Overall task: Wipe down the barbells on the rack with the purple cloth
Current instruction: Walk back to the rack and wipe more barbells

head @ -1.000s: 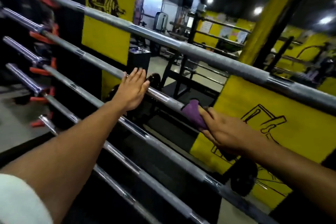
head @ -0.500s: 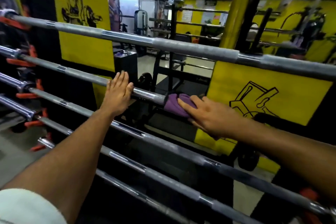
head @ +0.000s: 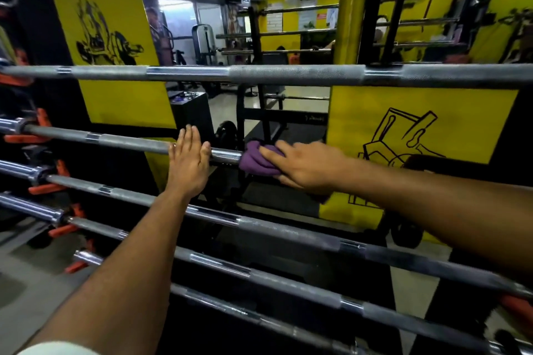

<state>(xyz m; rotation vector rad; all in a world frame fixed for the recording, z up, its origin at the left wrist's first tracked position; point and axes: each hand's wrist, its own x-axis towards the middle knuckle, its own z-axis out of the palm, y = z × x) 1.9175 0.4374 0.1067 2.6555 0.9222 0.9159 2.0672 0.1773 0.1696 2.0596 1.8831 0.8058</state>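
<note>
A rack of long steel barbells fills my view, each bar lying level and stacked one below the next with open gaps between them wide enough for my arms to pass. The bars are round, with rough knurled grey stretches broken by smooth shiny bands, and their left ends sit on orange hooks. Behind them stand yellow wall panels with black line drawings, and through the middle gap I see gym floor and more racks farther back. The bar I am working on is the second clearly visible one from the top. My left hand lies flat against it, fingers straight and together, palm pressing the bar. Just to its right, a short bare shiny stretch of bar separates it from the purple cloth, soft and bunched in folds around the same bar. My right hand covers the cloth from the right, fingers laid over the top and thumb underneath, clamping it to the bar.
</note>
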